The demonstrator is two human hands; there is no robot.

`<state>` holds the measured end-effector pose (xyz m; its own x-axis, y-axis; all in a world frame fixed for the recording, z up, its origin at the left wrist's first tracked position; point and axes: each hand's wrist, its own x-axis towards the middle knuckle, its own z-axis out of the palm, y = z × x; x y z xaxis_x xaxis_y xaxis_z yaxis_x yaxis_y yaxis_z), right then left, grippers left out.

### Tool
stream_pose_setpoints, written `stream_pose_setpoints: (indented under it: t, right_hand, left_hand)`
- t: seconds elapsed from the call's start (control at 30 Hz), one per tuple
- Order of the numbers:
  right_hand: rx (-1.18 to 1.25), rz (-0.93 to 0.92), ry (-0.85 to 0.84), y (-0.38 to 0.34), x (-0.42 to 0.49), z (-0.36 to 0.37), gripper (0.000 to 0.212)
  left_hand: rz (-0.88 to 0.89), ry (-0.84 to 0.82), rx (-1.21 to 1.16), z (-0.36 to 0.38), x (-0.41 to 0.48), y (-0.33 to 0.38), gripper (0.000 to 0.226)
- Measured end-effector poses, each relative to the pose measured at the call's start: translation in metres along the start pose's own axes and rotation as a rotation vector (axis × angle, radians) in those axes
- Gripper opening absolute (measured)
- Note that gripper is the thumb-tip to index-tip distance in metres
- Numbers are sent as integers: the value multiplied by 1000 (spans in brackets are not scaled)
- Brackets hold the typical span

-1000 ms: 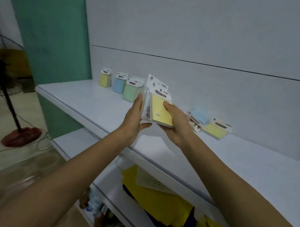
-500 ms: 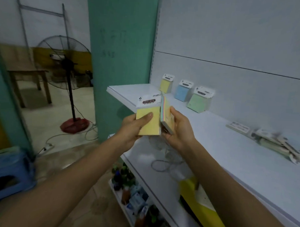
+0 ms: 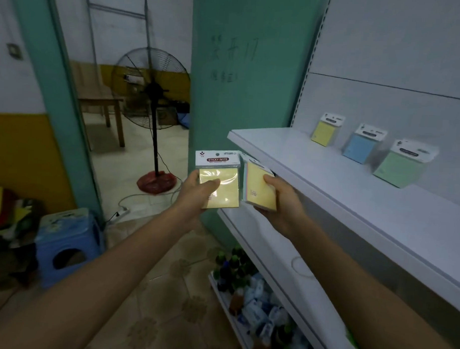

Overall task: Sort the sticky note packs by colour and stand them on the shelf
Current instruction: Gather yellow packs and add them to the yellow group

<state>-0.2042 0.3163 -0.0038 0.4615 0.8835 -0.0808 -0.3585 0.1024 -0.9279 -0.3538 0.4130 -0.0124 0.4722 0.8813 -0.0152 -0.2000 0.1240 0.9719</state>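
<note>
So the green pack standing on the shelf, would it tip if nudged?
Probably. The green pack stands on a narrow bottom edge, leaning back, on the shelf. It looks light, so it likely slides or topples. Its glossy wrap may be slippery.

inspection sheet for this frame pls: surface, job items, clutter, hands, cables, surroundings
Surface: white shelf, top board mostly bare.
Job's things: yellow pack, blue pack and green pack stand in a row at the shelf back; a yellow sticky note pack and a small stack of packs are in the hands.
Clutter: bottles and packets on the lowest shelf.
Grippers: left hand holds the single yellow pack; right hand holds the stack.
Cables: white cord and power strip on the floor.
Surroundings: standing fan, blue stool, wooden table.
</note>
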Motion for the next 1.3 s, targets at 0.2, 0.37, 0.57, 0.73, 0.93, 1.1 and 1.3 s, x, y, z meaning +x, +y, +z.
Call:
stream_pose_setpoints:
  t: [0.2,0.37,0.57,0.73,0.93,1.1,1.3]
  right_hand:
    - [-281,-18,-40,29,46,29,31]
    - [-307,-20,-69,45,97,51,25]
    - [-319,-107,-46,37,182,82,23]
    - [-309,-190,-19,2,252,77,18]
    - [-309,-233,76,-36,303,43,30]
    - [-313,-283,272,-68,317,-16,27]
    - [-250,-395,659,-100,318,-99,20]
  left_hand:
    - [-15,20,-32,-33,31,-8,35]
    - [16,111,35,-58,72,-7,33]
    - [78,141,110,-65,143,15,31]
    - [147,80,116,-37,212,38,23]
    - [220,-50,184,16,279,39,33]
    - [237,-223,189,86,325,28,26]
    - [205,-528,217,183,388,3,18]
